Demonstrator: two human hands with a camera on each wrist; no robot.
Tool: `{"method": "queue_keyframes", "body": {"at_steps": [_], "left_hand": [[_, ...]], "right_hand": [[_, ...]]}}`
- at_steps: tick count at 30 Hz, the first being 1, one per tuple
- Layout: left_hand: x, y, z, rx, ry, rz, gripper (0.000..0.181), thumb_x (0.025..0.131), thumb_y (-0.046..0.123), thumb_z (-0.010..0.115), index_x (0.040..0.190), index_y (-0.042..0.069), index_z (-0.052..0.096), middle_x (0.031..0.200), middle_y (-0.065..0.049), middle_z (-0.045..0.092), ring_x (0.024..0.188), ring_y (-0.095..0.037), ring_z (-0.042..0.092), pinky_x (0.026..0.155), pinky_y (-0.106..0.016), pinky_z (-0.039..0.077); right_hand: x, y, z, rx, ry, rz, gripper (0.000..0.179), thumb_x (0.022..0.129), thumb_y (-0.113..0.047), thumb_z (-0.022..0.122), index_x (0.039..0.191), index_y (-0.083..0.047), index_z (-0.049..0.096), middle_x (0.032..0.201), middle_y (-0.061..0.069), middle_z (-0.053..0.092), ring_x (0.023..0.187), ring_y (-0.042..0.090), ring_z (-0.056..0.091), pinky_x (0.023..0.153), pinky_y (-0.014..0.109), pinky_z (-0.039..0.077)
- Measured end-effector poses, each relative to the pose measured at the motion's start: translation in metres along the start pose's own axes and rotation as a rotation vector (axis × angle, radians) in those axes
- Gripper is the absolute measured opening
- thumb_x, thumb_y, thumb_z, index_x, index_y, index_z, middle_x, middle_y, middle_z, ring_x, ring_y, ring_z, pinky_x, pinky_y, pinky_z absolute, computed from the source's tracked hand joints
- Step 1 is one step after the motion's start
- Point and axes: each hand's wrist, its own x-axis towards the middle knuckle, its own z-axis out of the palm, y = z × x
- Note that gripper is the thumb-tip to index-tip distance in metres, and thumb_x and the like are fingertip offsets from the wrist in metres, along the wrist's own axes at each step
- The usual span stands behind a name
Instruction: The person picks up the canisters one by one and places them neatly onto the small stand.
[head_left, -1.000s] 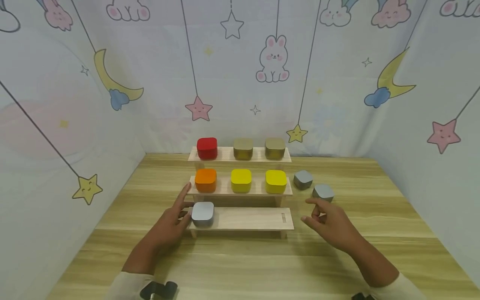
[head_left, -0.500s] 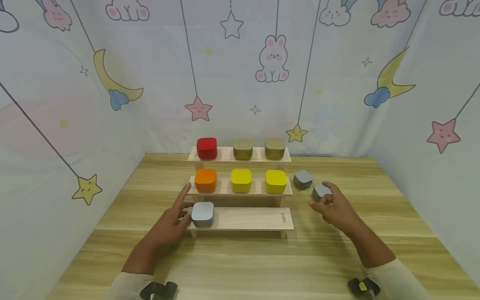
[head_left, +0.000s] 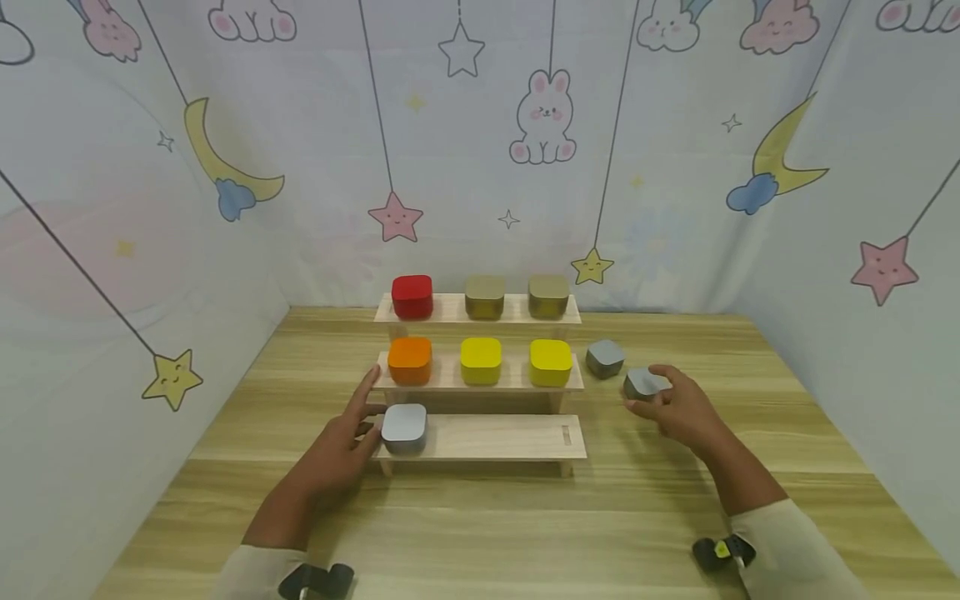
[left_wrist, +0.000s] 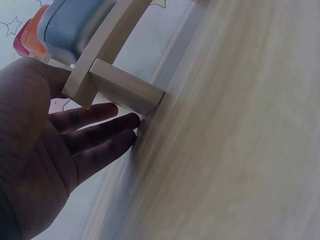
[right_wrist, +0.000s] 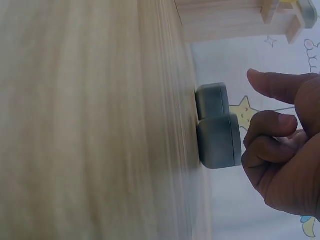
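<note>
Fingers apart, my left hand point(head_left: 341, 450) is beside the near shelf point(head_left: 495, 437), my right hand point(head_left: 684, 412) by the rightmost gray block point(head_left: 641, 384).

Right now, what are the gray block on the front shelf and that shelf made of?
The gray block looks like painted metal or plastic: smooth and satiny with a soft shine, I can't tell which. The front shelf is probably matte wood: pale, with faint grain.

Two blocks point(head_left: 604, 359) lie on the table point(head_left: 480, 533), right of three shelves point(head_left: 491, 437).
</note>
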Motion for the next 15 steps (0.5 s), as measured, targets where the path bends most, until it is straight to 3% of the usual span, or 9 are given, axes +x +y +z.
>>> {"method": "queue_keyframes", "body": {"at_steps": [3, 9, 12, 15], "left_hand": [[-0.001, 0.001, 0.0, -0.001, -0.003, -0.008, 0.093, 0.114, 0.013, 0.052, 0.173, 0.049, -0.01, 0.163, -0.029, 0.052, 0.139, -0.05, 0.065, 0.118, -0.068, 0.049], [-0.002, 0.002, 0.0, 0.012, -0.004, -0.018, 0.093, 0.114, 0.015, 0.052, 0.173, 0.05, -0.011, 0.163, -0.028, 0.052, 0.139, -0.05, 0.065, 0.118, -0.068, 0.05], [-0.002, 0.003, 0.0, 0.012, -0.004, -0.019, 0.093, 0.114, 0.014, 0.052, 0.173, 0.049, -0.011, 0.163, -0.029, 0.052, 0.139, -0.05, 0.065, 0.118, -0.067, 0.05], [-0.001, 0.004, 0.0, 0.007, 0.0, -0.023, 0.093, 0.114, 0.013, 0.052, 0.173, 0.05, -0.011, 0.163, -0.029, 0.052, 0.139, -0.05, 0.065, 0.118, -0.067, 0.049]], "right_hand": [[0.002, 0.002, -0.003, -0.05, 0.022, 0.003, 0.095, 0.103, -0.033, 0.078, 0.17, 0.005, 0.022, 0.068, -0.004, 0.049, 0.055, 0.013, 0.045, 0.057, 0.034, 0.048], [0.009, 0.01, -0.009, -0.104, 0.044, 0.019, 0.102, 0.101, -0.035, 0.081, 0.171, 0.005, 0.018, 0.079, 0.005, 0.06, 0.063, 0.018, 0.054, 0.06, 0.035, 0.05], [0.013, 0.014, -0.013, -0.163, 0.027, 0.032, 0.106, 0.1, -0.038, 0.081, 0.171, 0.007, 0.016, 0.106, 0.031, 0.07, 0.086, 0.037, 0.071, 0.072, 0.042, 0.06], [0.016, 0.018, -0.017, -0.204, -0.007, 0.056, 0.112, 0.099, -0.042, 0.081, 0.171, 0.008, 0.012, 0.142, 0.048, 0.057, 0.122, 0.058, 0.066, 0.092, 0.057, 0.063]]}}
